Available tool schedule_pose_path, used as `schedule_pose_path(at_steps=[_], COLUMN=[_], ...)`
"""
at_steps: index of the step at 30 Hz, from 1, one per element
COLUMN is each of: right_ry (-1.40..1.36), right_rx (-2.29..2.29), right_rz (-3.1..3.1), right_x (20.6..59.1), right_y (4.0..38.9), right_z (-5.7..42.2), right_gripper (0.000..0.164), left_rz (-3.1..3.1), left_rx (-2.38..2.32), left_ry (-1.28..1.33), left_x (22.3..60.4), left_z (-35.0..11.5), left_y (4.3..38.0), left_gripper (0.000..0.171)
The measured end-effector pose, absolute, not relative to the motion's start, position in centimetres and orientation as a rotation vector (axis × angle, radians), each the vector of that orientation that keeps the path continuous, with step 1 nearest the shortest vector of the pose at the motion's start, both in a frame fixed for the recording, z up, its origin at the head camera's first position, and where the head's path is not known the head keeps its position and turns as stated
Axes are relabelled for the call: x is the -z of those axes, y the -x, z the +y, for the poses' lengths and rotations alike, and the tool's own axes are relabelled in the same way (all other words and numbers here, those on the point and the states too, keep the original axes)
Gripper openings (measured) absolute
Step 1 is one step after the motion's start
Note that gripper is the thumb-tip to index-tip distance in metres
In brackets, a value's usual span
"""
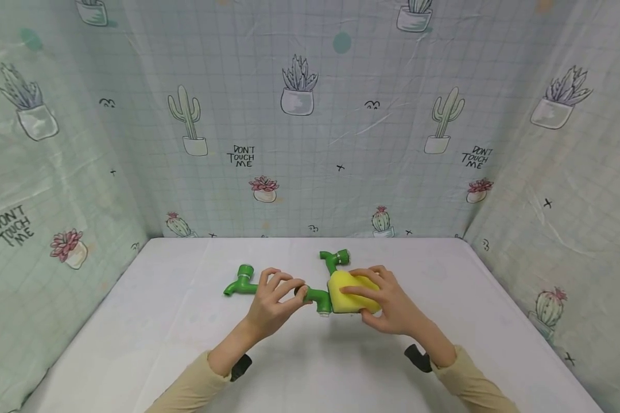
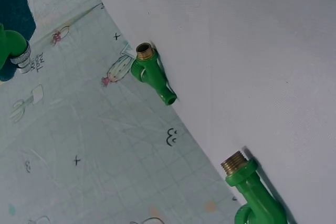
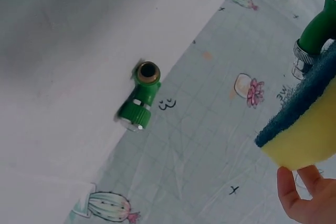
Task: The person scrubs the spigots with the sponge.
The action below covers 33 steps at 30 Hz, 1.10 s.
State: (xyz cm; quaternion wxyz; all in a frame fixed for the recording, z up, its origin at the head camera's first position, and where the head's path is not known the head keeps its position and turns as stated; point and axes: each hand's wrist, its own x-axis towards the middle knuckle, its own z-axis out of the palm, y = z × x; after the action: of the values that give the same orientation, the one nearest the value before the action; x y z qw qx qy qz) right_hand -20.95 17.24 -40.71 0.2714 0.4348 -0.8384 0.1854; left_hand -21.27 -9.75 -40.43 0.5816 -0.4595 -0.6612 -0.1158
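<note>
Over the middle of the table my left hand (image 1: pixel 275 303) pinches a green tap (image 1: pixel 317 297) with fingers and thumb. Its spout, with a silvery ring at the mouth, bends downward in the head view. My right hand (image 1: pixel 390 301) grips a yellow sponge (image 1: pixel 347 295), fingers over its top and thumb below. The sponge's dark blue scouring side (image 3: pixel 294 103) faces the held tap, right at its spout. In the left wrist view only the tap's spout (image 2: pixel 10 43) shows, in front of the dark scouring side; the left hand is out of that view.
Another green tap (image 1: pixel 243 282) lies on the white table (image 1: pixel 186 321) left of my left hand. A third tap (image 1: pixel 333 259) lies farther back, partly behind the sponge. Patterned cloth (image 1: pixel 310 143) with potted cacti surrounds the table at the back and sides.
</note>
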Motion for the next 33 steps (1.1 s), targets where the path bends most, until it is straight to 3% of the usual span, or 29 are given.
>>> schedule_pose_path(at_steps=[12, 33], right_ry=[-1.257, -1.160], right_rx=[-0.705, -0.604], right_rz=[-2.343, -2.301], right_x=[39.2, 41.1], right_y=[20.5, 20.7], right_z=[15.5, 17.3], right_gripper=[0.053, 0.054], left_rz=[-1.585, -1.532], left_rx=[0.221, 0.324], left_ry=[1.148, 1.114], left_x=[40.7, 40.4], left_z=[-9.6, -9.7], left_y=[20.8, 21.0], left_gripper=[0.013, 0.015])
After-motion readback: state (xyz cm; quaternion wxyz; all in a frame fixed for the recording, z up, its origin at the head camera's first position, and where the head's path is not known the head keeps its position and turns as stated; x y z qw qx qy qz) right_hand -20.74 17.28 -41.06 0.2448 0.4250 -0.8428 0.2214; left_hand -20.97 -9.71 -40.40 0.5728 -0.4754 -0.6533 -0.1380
